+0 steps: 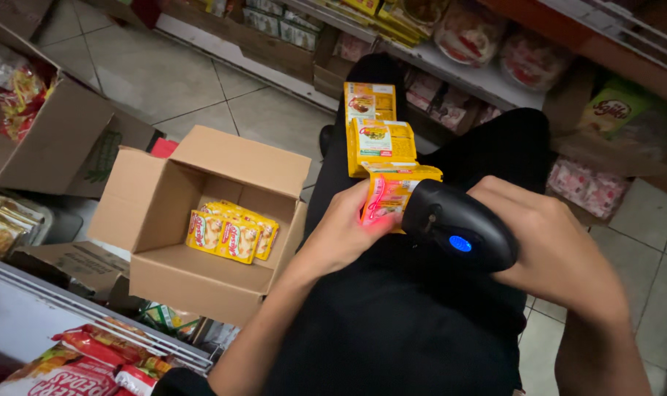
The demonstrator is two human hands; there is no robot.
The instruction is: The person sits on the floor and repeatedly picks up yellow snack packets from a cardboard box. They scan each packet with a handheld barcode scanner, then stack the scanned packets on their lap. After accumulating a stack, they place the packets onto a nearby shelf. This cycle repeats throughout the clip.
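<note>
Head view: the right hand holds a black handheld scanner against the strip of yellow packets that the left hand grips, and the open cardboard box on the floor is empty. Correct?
Not quite. The head view shows the cardboard box is not empty: several yellow packets lie inside. The rest stands: the right hand holds the black scanner against the strip of yellow packets gripped by the left hand.

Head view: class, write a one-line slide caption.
Left hand holds a yellow sachet strip under the right hand's black scanner, beside an open carton.
</note>
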